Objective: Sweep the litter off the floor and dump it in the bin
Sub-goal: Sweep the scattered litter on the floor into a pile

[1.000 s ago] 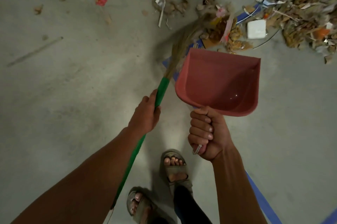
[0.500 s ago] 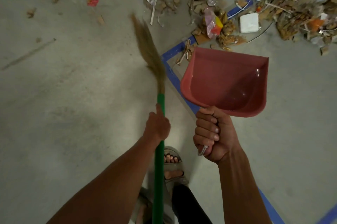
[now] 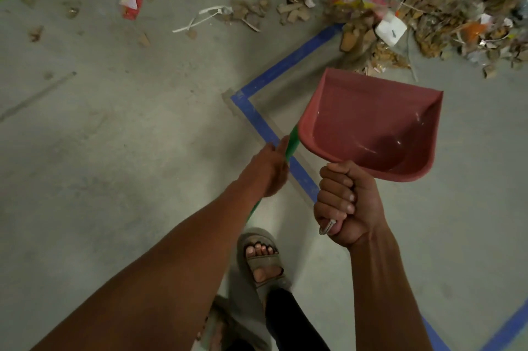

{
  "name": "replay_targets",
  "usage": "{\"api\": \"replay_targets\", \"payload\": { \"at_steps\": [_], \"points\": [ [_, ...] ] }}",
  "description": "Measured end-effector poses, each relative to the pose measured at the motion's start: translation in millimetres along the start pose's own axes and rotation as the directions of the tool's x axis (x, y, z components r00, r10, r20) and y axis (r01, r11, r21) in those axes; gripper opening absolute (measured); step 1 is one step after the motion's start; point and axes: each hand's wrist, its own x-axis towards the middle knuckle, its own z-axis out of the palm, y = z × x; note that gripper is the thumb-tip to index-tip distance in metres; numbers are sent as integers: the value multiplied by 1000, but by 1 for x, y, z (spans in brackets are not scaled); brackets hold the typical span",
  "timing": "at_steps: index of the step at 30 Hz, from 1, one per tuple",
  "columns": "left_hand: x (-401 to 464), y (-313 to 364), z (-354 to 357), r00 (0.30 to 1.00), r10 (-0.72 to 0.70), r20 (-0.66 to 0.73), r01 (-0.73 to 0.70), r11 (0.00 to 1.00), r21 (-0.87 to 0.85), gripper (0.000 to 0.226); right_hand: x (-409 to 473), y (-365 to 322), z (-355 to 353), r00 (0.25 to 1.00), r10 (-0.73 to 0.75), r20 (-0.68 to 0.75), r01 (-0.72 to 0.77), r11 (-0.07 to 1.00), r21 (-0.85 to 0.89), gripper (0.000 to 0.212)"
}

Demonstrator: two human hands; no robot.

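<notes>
Right hand (image 3: 347,205) clenched tight round the handle of the red dustpan (image 3: 374,127), which is held up off the concrete floor (image 3: 114,150), its open mouth facing the litter pile (image 3: 445,13). Left hand (image 3: 270,170) wrapped round the broom's green handle (image 3: 293,142), which runs on behind the pan. The brush end blurs into the debris just beyond the pan's lip. Loose scraps (image 3: 248,10) lie scattered across the blue tape line (image 3: 288,64).
</notes>
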Motion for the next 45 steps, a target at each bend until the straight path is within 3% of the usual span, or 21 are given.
{"api": "replay_targets", "payload": {
  "at_steps": [7, 11, 19, 24, 27, 31, 34, 37, 41, 45],
  "points": [
    [-58, -63, -57, 975, -34, -221, 24, 999, -45, 72, 22, -1, 40, 996, 53, 71, -50, 998, -47, 38],
    [-73, -98, -101, 934, -115, -339, 127, 992, 12, 70, 40, 11, 59, 983, 133, 125, -126, 990, -61, 37],
    [-70, -180, -157, 828, -333, -451, 336, 939, -77, 69, 91, 40, 83, 962, 213, 168, -201, 976, -85, 37],
    [-61, -233, -166, 739, -515, -436, 485, 854, -187, 68, 124, 63, 106, 971, 206, 122, -193, 975, -113, 37],
    [-47, -261, -166, 749, -590, -300, 568, 806, -166, 68, 138, 81, 113, 975, 196, 105, -186, 977, -102, 37],
    [-30, -294, -179, 870, -489, -62, 486, 872, -62, 69, 148, 108, 121, 982, 175, 68, -170, 983, -74, 36],
    [-24, -308, -204, 951, -308, 2, 308, 951, -39, 69, 151, 127, 138, 992, 114, -52, -119, 987, -111, 37],
    [-27, -316, -240, 989, -138, 60, 137, 990, 22, 68, 157, 143, 163, 993, 69, -92, -77, 993, -85, 38],
    [-44, -329, -285, 1000, 12, 28, -12, 1000, 0, 67, 174, 159, 203, 997, 72, -33, -72, 997, -29, 37],
    [-57, -352, -320, 996, -10, -91, 7, 999, -38, 66, 205, 165, 246, 995, 85, 51, -85, 996, -6, 38]
  ]
}}
